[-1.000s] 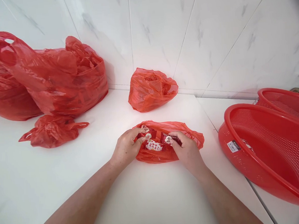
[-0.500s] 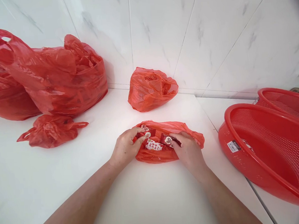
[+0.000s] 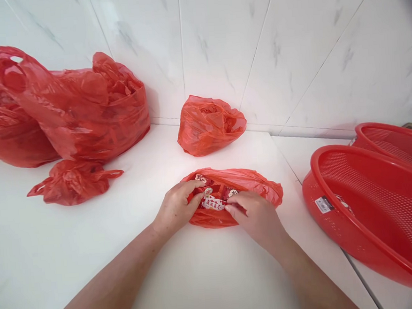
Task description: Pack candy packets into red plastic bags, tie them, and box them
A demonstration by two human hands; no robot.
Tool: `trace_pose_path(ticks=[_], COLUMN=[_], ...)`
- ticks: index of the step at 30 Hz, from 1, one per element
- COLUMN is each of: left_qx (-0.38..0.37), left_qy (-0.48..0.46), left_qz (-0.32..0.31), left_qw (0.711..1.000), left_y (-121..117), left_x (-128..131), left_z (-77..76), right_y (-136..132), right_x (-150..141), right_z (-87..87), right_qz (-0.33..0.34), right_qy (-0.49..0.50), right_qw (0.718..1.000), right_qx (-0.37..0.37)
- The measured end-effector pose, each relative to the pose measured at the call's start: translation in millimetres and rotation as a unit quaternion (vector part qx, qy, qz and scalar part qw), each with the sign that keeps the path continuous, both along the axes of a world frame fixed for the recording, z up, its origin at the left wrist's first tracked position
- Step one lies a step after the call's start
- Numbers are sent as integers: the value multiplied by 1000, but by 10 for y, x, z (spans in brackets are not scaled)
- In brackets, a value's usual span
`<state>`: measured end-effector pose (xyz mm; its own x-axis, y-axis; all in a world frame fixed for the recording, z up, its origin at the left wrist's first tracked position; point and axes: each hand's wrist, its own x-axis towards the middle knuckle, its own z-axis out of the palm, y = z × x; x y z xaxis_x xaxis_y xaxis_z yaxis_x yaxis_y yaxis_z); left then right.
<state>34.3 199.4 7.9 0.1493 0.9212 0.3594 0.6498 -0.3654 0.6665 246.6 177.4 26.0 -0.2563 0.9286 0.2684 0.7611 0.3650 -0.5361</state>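
Note:
An open red plastic bag [image 3: 264,183] lies in front of me with several small wrapped sweets in it. My left hand [image 3: 177,204] reaches into its left side, thumb and fingers closed on a red wrapped sweet [image 3: 207,191] with a round pale label. My right hand [image 3: 254,212] pinches the right end of a white wrapped sweet [image 3: 213,203] with red print. Just above my right fingers lies a dark red wrapped sweet [image 3: 233,193] with a white label, partly hidden. Another labelled sweet [image 3: 201,178] shows above my left fingertips.
Behind the open bag stands a bunched red bag [image 3: 209,126]. Large full red bags [image 3: 97,110] and a small tied red bag [image 3: 74,182] are at the left. Red mesh baskets [image 3: 355,163] stand at the right. A tiled wall [image 3: 215,41] closes off the back of the white table [image 3: 92,247].
My right hand has let go of the dark red sweet and moved slightly left and down to the white one. My left hand stays at nearly the same place.

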Motion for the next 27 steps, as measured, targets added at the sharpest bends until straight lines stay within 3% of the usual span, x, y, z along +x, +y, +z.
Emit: trace_pose_path(ticks=[7,13,17,19,23,27], left_qx=[15,71,72,54,44,86], left_qy=[17,59,58,58,56,92], left_qz=[-31,-87,-142,-139,-108,-168], left_qw=[999,992,986,987,992,978], left_y=[-6,-41,-80,-93,-96,-113], left_x=[-11,8,60,76,61,61], left_z=[-12,28,79,98,109,109], right_y=[-93,-62,-45,-35,0,29], right_x=[-19,-2,-8,0,85,188], right_z=[76,79,59,51,88,146], right_qz=[104,-23,64,87,-9,-39], right_qy=[-11,104,146,155,119,36], right_qw=[988,991,983,980,992,992], right_qx=[-113,-85,-90,-89,-52,-113])
